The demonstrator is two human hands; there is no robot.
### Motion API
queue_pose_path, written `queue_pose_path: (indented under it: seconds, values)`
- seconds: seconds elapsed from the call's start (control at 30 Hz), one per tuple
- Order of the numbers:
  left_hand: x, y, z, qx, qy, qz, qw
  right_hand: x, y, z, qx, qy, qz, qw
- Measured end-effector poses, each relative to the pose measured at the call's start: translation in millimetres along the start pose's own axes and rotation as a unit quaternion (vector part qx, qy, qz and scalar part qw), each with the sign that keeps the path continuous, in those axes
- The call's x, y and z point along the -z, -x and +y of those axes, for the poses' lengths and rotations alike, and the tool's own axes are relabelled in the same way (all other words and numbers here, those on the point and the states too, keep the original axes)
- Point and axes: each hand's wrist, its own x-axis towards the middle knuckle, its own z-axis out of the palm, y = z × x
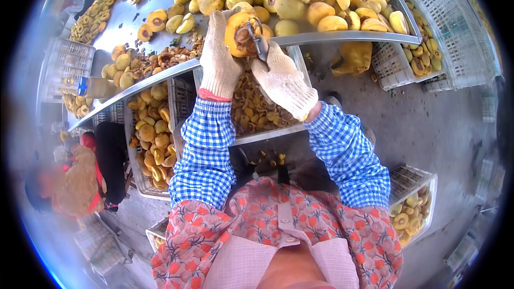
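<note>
My left hand (218, 59), in a pale knitted glove, is closed around a yellow peach (234, 33) whose cut face shows a brown, ragged centre. My right hand (284, 80), gloved as well, grips a pitting knife (262, 47) with a curved metal loop. The loop touches the cut face of the peach near the pit hollow. Both hands are over the near edge of a metal table (126, 15). Beyond them is a heap of whole and halved peaches (289, 5). Fingers of both hands are partly hidden behind the fruit and the tool.
A bin of peach scraps (251, 104) stands below my hands. To its left is a crate of halves (155, 144); further crates (407, 182) stand at right. Pits and scraps (171, 56) lie on the table. Another person (80, 176) is at the left.
</note>
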Motion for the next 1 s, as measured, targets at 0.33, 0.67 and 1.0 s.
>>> queue_pose_path:
  seconds: [0.33,0.67,1.0]
  values:
    - [-22.4,-5.1,19.4,0.114,0.021,0.153,0.981,-14.5,6.4,16.3,0.061,-0.054,-0.043,0.996]
    - [-5.7,-18.4,13.6,0.281,-0.028,0.12,0.952,17.6,19.1,-5.9,-0.186,-0.501,-0.282,0.797]
    - [9.3,-11.4,32.2,0.32,0.198,-0.063,0.924,25.7,19.8,9.6,-0.216,-0.607,-0.383,0.662]
